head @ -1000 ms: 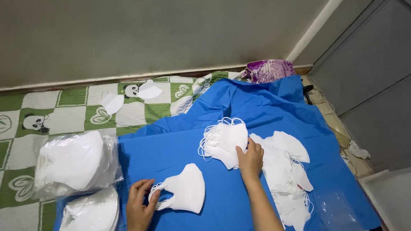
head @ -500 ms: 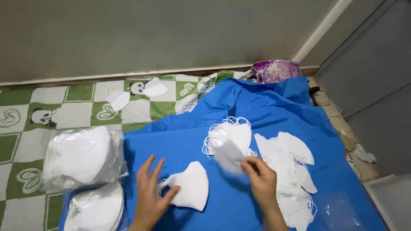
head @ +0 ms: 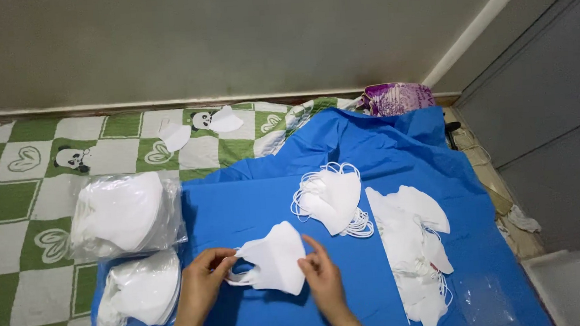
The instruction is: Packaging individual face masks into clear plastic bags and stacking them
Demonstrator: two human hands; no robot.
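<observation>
A white folded face mask (head: pixel 277 258) lies on the blue sheet (head: pixel 252 199) in front of me. My left hand (head: pixel 200 282) pinches its left edge near the ear loop. At the mask's right edge, my right hand (head: pixel 322 278) rests its fingertips on it. Just beyond it sits a small pile of white masks with loose ear loops (head: pixel 332 197). A longer spread of masks (head: pixel 415 242) lies to the right.
Two clear bags packed with white masks (head: pixel 127 213) (head: pixel 143 289) lie at the left on a green-and-white checked mat (head: pixel 12 220). Two loose masks (head: pixel 175 135) (head: pixel 224 121) rest near the wall. A purple-patterned bag (head: pixel 397 99) sits in the corner. A grey door stands at right.
My right hand came back from the mask pile toward me and now meets the mask in front. My left hand closed its fingers on the mask's left edge.
</observation>
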